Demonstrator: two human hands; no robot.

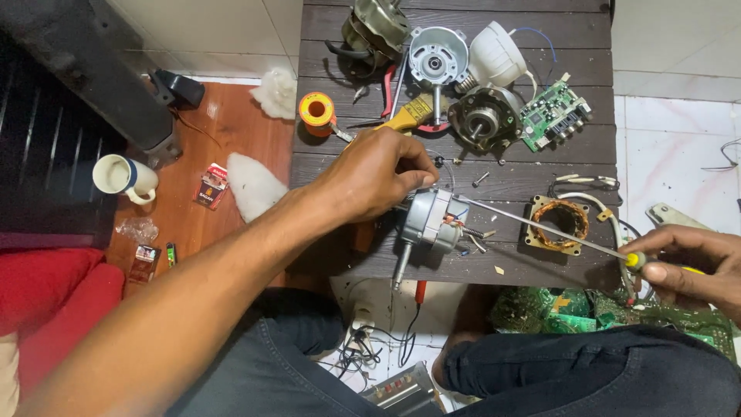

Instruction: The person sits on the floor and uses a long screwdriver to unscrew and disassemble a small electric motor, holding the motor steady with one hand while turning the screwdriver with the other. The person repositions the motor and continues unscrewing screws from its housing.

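Nearest, left hand clasps a grey fan motor at the dark table's near edge. Right hand pinches a long screwdriver, tip at the motor. Beyond lies a green circuit board.

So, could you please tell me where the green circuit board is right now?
In the head view, the green circuit board lies near the far right corner of the dark wooden table, just right of the round motor part and below the white housing.

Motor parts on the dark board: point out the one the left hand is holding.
The silver motor at the board's near edge, shaft pointing toward the person. The left hand grips its top and the screwdriver tip meets it; the other motor parts lie untouched farther back.
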